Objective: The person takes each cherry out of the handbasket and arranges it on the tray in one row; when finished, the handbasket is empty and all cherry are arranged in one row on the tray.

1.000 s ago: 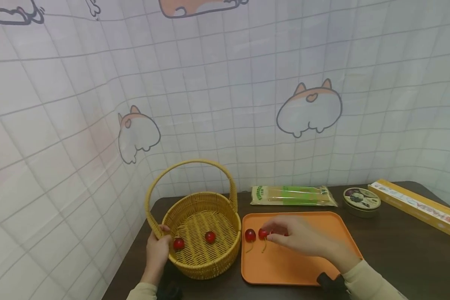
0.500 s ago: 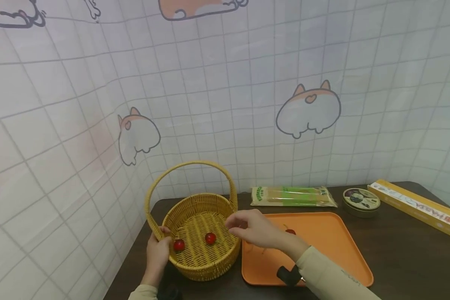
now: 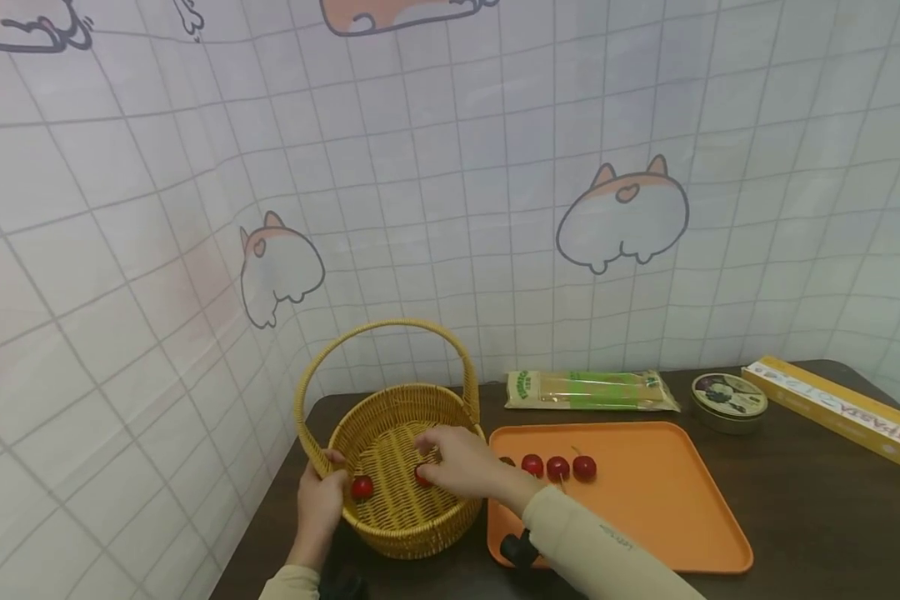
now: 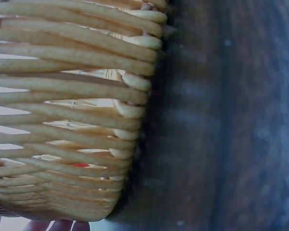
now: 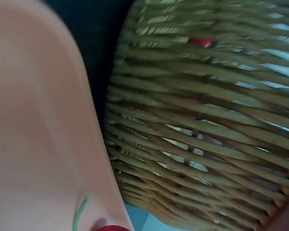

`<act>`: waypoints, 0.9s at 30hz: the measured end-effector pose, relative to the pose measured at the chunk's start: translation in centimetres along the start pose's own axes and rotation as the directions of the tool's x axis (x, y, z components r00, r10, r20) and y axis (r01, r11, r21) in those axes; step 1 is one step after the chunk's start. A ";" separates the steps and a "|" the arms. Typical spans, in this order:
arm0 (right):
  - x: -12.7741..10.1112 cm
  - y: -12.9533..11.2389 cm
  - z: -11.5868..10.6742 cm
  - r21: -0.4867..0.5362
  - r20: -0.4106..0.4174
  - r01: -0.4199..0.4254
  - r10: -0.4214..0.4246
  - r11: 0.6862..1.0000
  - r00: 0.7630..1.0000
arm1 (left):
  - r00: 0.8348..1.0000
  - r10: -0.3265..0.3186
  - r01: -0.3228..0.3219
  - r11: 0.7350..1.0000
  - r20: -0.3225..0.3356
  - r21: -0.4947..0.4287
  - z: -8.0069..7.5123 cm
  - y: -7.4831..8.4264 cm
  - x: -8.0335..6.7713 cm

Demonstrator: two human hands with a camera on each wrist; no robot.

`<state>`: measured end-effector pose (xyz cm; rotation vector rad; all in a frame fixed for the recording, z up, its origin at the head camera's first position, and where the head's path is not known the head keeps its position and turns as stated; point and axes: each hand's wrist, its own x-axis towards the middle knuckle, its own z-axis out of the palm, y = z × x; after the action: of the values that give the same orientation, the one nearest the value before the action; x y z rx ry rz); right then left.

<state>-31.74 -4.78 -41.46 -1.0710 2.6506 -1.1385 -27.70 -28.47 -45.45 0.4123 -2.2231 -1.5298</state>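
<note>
A yellow woven basket (image 3: 412, 542) with a tall arched handle stands on the dark table. My left hand (image 3: 319, 508) grips its left rim where the handle joins; in the left wrist view its fingertips (image 4: 62, 226) show under the weave. Inside the basket lie a red cherry (image 3: 362, 487) near the left wall and another cherry (image 3: 421, 475) partly covered by my right thumb. Reaching over the right rim, my right hand (image 3: 461, 462) has thumb and forefinger spread apart beside that second cherry. Several cherries (image 3: 585, 467) with stems line the orange tray (image 3: 660, 525).
Behind the tray lies a green-and-clear packet of pasta (image 3: 592, 390). A round tin (image 3: 729, 402) and a long yellow box (image 3: 840, 412) sit at the back right. A white gridded cloth (image 3: 450, 208) hangs behind the table.
My right hand has moved left from over the tray's cherries, across the basket's rim and down into the basket. The tray's row of cherries is uncovered. My left hand keeps its grip.
</note>
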 end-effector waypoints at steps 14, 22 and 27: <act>1.8 0.1 0.3 -0.362 0.171 0.006 0.060 0.932 0.983 | 1.000 0.015 -0.015 1.000 -0.019 0.024 0.6 0.1 0.0; 2.0 0.0 0.2 -0.325 0.285 0.128 -0.032 0.937 0.958 | 1.000 0.016 -0.016 1.000 -0.018 0.005 0.4 0.2 -0.1; 2.1 0.1 0.5 -0.332 0.288 0.147 -0.048 0.932 0.957 | 1.000 0.014 -0.014 1.000 -0.019 -0.002 0.2 0.1 -0.2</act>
<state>-33.21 -6.37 -41.43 -1.3196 2.6515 -0.4825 -27.66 -28.20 -45.40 0.4084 -2.2051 -1.5148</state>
